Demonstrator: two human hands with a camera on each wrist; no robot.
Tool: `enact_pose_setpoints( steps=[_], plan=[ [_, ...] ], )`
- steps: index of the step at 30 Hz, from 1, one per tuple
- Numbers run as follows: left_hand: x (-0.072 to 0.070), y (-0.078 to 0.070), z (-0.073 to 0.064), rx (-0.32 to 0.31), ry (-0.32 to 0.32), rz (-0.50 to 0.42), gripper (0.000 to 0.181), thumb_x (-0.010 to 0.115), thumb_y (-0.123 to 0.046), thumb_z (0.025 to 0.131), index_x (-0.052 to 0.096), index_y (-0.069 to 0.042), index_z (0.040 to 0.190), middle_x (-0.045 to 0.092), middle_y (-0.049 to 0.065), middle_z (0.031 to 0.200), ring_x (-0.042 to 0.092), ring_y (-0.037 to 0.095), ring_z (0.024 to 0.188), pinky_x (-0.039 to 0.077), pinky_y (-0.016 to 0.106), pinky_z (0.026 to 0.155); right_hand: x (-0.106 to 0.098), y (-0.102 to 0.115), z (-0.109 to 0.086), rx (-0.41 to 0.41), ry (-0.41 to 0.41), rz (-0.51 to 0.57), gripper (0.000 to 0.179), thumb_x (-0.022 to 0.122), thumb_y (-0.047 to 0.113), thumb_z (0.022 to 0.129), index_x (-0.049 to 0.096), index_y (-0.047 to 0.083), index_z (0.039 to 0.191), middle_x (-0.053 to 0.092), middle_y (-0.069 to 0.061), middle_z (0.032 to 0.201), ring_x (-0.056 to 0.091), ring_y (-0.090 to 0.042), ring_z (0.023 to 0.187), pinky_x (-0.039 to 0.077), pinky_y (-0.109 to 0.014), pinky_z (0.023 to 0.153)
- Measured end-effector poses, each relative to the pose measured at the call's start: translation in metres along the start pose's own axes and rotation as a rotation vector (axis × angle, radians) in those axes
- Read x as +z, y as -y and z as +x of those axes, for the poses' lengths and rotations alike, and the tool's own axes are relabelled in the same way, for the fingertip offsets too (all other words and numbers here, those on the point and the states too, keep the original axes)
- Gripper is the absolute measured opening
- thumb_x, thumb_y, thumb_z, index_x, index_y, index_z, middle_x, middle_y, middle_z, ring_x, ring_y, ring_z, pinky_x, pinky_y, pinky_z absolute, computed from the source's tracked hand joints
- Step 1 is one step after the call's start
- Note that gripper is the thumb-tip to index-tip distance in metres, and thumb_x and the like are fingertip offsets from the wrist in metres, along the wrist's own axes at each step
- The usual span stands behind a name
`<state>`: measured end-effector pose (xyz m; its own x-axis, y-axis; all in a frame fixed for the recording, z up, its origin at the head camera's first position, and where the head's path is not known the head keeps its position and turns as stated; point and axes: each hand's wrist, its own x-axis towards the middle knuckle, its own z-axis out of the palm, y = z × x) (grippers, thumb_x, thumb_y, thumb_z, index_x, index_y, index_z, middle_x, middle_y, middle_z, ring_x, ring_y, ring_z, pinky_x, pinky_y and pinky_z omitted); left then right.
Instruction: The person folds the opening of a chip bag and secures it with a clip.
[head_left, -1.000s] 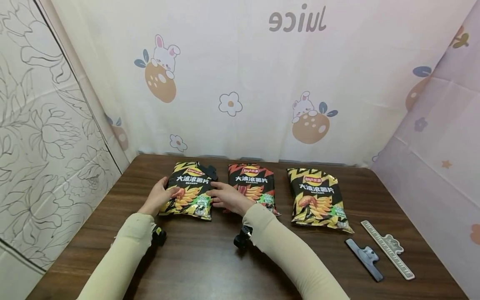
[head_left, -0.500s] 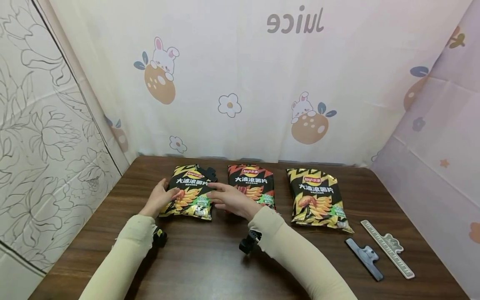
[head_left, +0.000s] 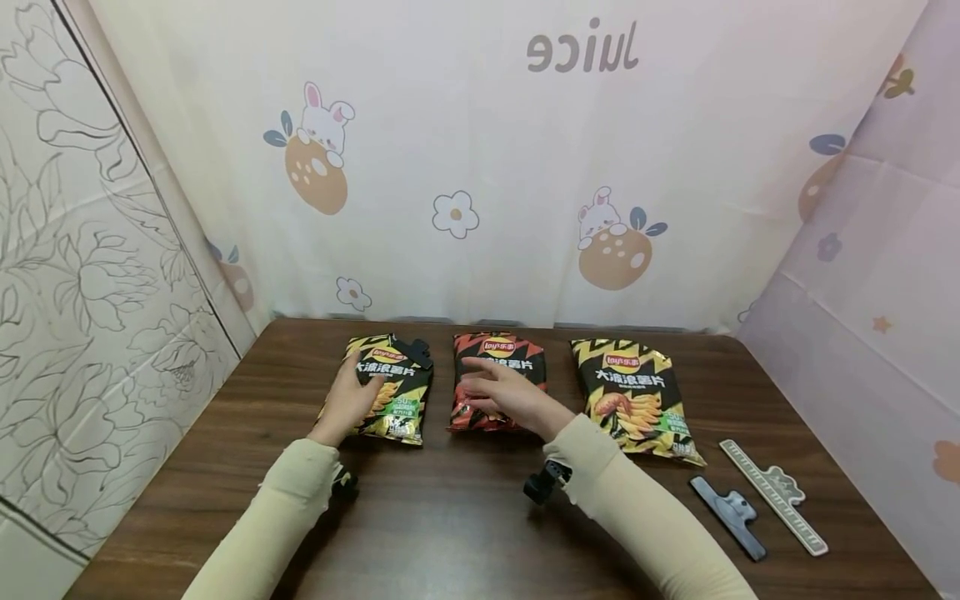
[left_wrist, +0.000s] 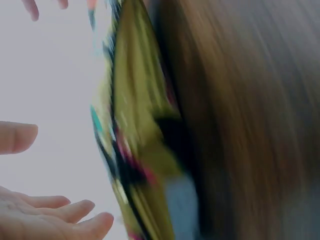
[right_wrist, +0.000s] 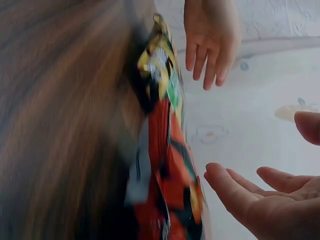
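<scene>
My left hand (head_left: 349, 402) is over the left part of a yellow-and-black chip bag (head_left: 408, 408), its fingers loosely extended and holding nothing. A black bag clip (head_left: 414, 352) sits on that bag's top right corner. In the left wrist view a gap separates the fingers from the bag's yellow edge (left_wrist: 137, 100). My right hand (head_left: 513, 398) hovers over a red chip bag (head_left: 468, 417) in the middle, partly covering it. Its fingers are spread, and the right wrist view shows them apart from the red bag (right_wrist: 165, 175).
A second yellow-and-black chip bag (head_left: 630, 400) lies to the right. Near the table's right edge are a grey bag clip (head_left: 727, 517) and a longer white bag clip (head_left: 776, 496). A printed curtain (head_left: 510, 275) hangs behind the wooden table (head_left: 450, 517).
My right hand has left the left bag's side and moved right over the red bag. My left hand has come off the left bag's edge and shifted slightly right. The bags stay put.
</scene>
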<state>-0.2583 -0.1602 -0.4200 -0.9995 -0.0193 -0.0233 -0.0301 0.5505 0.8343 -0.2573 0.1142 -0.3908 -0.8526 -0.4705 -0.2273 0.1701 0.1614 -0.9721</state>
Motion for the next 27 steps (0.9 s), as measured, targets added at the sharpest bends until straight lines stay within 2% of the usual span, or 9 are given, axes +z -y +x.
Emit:
enact_pose_setpoints(
  steps=[3,6,10,15,23,27],
  plan=[
    [0.013,-0.01,-0.002,0.025,0.035,-0.025,0.075,0.052,-0.026,0.101,0.009,-0.004,0.157,0.011,0.022,0.163,0.015,0.041,0.149,0.023,0.059,0.116,-0.014,-0.002,-0.007,-0.024,-0.031,-0.016,0.059,0.051,0.022,0.103,0.025,0.014,0.156,0.037,-0.023,0.153,0.046,-0.036,0.135,0.042,-0.046,0.108],
    [0.025,-0.018,-0.003,0.042,0.064,-0.055,0.074,0.054,-0.027,0.101,0.013,-0.004,0.157,0.017,0.022,0.162,0.025,0.042,0.146,0.029,0.057,0.114,-0.028,-0.005,-0.015,-0.057,-0.055,0.004,0.06,0.049,0.024,0.104,0.022,0.012,0.157,0.041,-0.024,0.15,0.046,-0.037,0.136,0.041,-0.047,0.109],
    [0.038,-0.025,-0.003,0.061,0.073,-0.061,0.069,0.056,-0.03,0.1,0.021,-0.007,0.156,0.026,0.021,0.159,0.034,0.044,0.141,0.036,0.056,0.11,-0.044,-0.01,-0.023,-0.093,-0.116,0.045,0.058,0.045,0.024,0.106,0.021,0.01,0.157,0.044,-0.026,0.147,0.045,-0.041,0.135,0.04,-0.05,0.109],
    [0.05,-0.029,-0.003,0.078,0.076,-0.078,0.066,0.057,-0.032,0.099,0.029,-0.009,0.154,0.032,0.024,0.155,0.035,0.043,0.14,0.037,0.058,0.107,-0.063,-0.02,-0.03,-0.109,-0.213,0.061,0.055,0.044,0.02,0.106,0.023,0.007,0.156,0.041,-0.027,0.149,0.043,-0.042,0.136,0.037,-0.051,0.112],
    [0.063,-0.035,0.001,0.041,0.145,-0.221,0.069,0.057,-0.031,0.099,0.024,-0.006,0.155,0.027,0.016,0.16,0.027,0.037,0.147,0.032,0.055,0.113,-0.08,-0.037,-0.032,-0.053,-0.384,0.052,0.054,0.043,0.018,0.106,0.025,0.004,0.154,0.039,-0.025,0.15,0.042,-0.038,0.137,0.036,-0.048,0.113],
    [0.069,-0.039,0.006,0.007,0.151,-0.253,0.068,0.057,-0.031,0.099,0.026,-0.004,0.154,0.028,0.019,0.159,0.029,0.038,0.146,0.033,0.054,0.113,-0.084,-0.04,-0.028,0.004,-0.434,0.042,0.054,0.043,0.015,0.105,0.023,0.003,0.155,0.036,-0.026,0.15,0.043,-0.039,0.135,0.037,-0.047,0.112]
  ],
)
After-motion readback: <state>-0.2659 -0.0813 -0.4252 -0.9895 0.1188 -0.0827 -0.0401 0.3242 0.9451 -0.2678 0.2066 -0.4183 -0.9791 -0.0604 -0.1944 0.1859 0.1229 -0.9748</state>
